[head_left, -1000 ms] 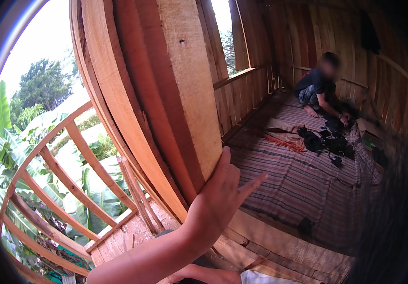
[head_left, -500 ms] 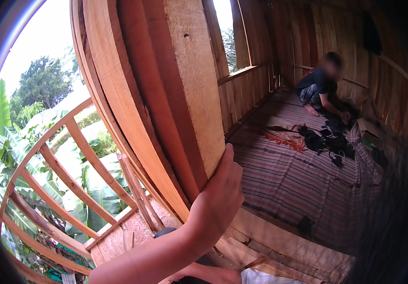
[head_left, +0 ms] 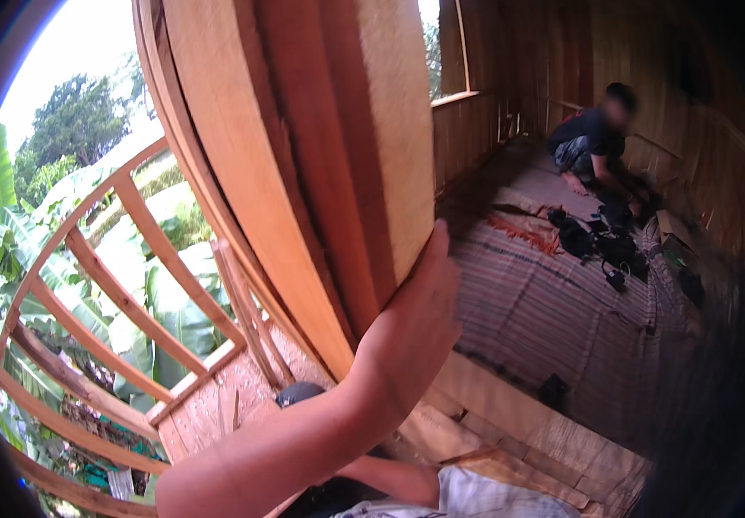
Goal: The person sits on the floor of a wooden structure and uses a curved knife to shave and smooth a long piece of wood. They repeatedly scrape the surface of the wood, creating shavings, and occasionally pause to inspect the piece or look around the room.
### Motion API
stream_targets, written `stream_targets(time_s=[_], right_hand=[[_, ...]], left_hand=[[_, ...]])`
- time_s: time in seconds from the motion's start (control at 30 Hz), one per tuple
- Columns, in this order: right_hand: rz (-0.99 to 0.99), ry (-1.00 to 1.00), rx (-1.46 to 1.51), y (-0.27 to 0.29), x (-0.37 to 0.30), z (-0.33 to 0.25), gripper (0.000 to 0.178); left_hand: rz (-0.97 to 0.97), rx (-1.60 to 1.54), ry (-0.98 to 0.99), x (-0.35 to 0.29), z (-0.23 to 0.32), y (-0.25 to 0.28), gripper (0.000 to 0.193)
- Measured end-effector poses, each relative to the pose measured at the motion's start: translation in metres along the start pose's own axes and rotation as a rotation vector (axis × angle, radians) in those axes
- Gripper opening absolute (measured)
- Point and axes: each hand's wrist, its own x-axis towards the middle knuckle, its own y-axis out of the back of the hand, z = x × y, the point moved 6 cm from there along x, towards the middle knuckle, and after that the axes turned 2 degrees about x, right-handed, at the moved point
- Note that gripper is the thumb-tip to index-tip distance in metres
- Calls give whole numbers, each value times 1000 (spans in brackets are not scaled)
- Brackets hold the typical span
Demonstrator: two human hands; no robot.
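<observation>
My left hand (head_left: pixel 420 298) grips the lower corner of a pale plank (head_left: pixel 396 129). One digit lies up along its edge, and the other fingers are partly hidden. Beside this plank, several reddish and orange wooden planks (head_left: pixel 217 129) stand upright and close together, filling the upper middle. From the lower left my bare forearm crosses in front of them. Below it shows a second bare limb (head_left: pixel 389 479) beside white cloth (head_left: pixel 476 494); whether it is my right arm, I cannot tell. My right hand is not visible.
A wooden railing (head_left: pixel 122 285) curves along the left, with banana plants (head_left: pixel 9 224) outside. Below the planks is a dark rounded thing (head_left: pixel 299 394). Inside, a person (head_left: pixel 592 142) crouches by dark bags and cables (head_left: pixel 610 246) on a striped mat (head_left: pixel 554 311). A wooden sill (head_left: pixel 554 432) borders the mat.
The view has shifted slightly, so the planks and my left hand appear further right, the hand also higher. More of the white cloth and dark rounded thing shows. My left hand keeps its grip.
</observation>
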Motion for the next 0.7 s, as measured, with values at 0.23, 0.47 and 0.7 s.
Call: stream_targets(time_s=[0.23, 0.47, 0.7], right_hand=[[67, -86, 52, -1, -9, 2, 62], [45, -202, 408, -5, -10, 51, 52], [349, -316, 644, -15, -16, 33, 39]], left_hand=[[317, -286, -11, -89, 53, 19, 48], [-195, -856, 1176, -338, 53, -39, 58], [-1004, -975, 1898, -485, 192, -24, 65]])
